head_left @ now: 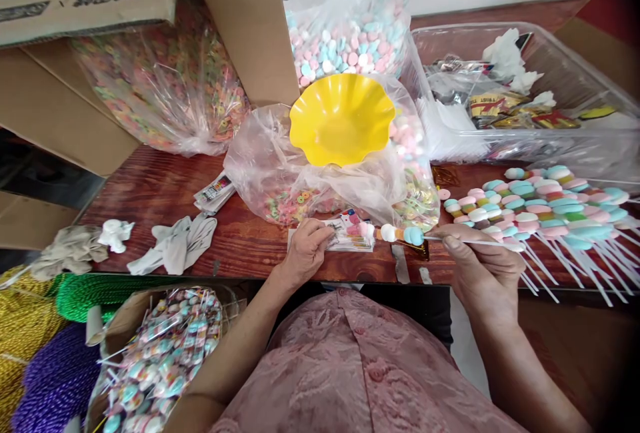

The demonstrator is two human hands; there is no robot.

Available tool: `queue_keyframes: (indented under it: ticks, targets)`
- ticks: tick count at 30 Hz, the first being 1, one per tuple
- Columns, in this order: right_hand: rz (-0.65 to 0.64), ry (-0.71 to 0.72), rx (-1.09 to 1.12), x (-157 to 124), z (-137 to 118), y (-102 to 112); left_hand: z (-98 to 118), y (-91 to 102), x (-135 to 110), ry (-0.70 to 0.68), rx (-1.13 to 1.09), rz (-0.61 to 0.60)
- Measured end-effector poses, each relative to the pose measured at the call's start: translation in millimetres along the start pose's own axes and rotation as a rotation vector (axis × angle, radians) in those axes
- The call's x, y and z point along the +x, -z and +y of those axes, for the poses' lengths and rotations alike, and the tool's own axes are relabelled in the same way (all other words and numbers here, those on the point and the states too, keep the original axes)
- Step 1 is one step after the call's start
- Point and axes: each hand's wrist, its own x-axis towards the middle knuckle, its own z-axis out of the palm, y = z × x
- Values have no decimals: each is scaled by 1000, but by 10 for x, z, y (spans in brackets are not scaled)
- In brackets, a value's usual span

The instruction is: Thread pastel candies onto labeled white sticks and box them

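My right hand point(487, 273) pinches the white stick point(475, 241) of a candy skewer point(390, 233) between thumb and fingers. The skewer lies nearly level, its pink, white, orange and blue candies pointing left. My left hand point(307, 249) is closed, fingertips pinching the edge of a printed plastic wrapper point(345, 229) at the candy's far end. More such wrappers lie stacked beneath; whether the candy tip is inside one I cannot tell. Right of my right hand, several finished-looking candy skewers point(545, 206) lie piled with their white sticks toward me.
A yellow wavy bowl point(343, 119) rests on open candy bags point(260, 146). Behind are a bag of pastel candies point(350, 39), a cardboard box point(250, 19) and a clear bin point(530, 133). Gloves point(175, 246) lie left. Below stands a box of wrapped skewers point(155, 359) beside coloured ropes point(55, 373).
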Motion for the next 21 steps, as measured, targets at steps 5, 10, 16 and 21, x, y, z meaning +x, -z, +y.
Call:
queue_keyframes:
  ticks: [5, 10, 16, 21]
  targets:
    - [-103, -35, 123, -5, -22, -8, 32, -1, 41, -128, 58, -22]
    - [8, -31, 155, 15, 7, -65, 45, 34, 54, -137, 43, -40]
    - [-49, 3, 125, -56, -37, -103, 59, 45, 37, -120, -56, 5]
    - [-50, 103, 16, -81, -50, -88, 110, 33, 7, -47, -173, -12]
